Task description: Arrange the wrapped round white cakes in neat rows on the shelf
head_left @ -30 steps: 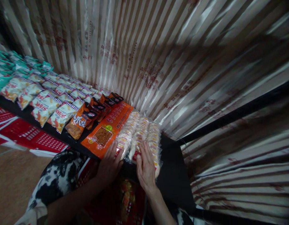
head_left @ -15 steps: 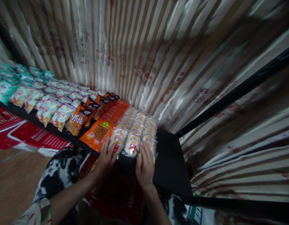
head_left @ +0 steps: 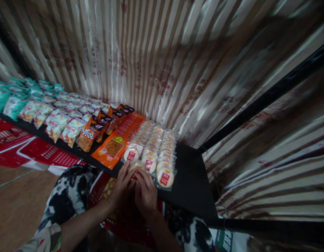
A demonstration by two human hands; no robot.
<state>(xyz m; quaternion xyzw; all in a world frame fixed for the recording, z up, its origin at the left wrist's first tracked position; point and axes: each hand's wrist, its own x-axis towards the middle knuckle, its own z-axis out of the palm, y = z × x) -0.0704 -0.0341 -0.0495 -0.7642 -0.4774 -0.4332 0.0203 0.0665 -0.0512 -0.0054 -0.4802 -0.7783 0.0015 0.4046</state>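
Note:
At the shelf's front edge, my left hand (head_left: 122, 184) and my right hand (head_left: 146, 191) come close together. Both are closed on a small clear packet of round white crackers (head_left: 137, 167) with a red label, partly covered by my fingers. Directly behind it, three rows of similar cracker packets (head_left: 151, 148) overlap from front to back. The front packet of the right row (head_left: 165, 177) lies fully in sight, right of my right hand. An orange snack bag (head_left: 111, 148) lies flat along the left row.
Orange and black snack bags (head_left: 88, 134), white bags (head_left: 57, 122) and green bags (head_left: 16, 105) line the black shelf (head_left: 193, 185) leftward. Red baskets (head_left: 46, 152) stand below. A striped curtain (head_left: 151, 52) hangs behind, with a black pole (head_left: 261, 99) at right.
My right hand has moved left from the right row to beside my left hand. A packet is now between both hands, and the right row's front packet is uncovered.

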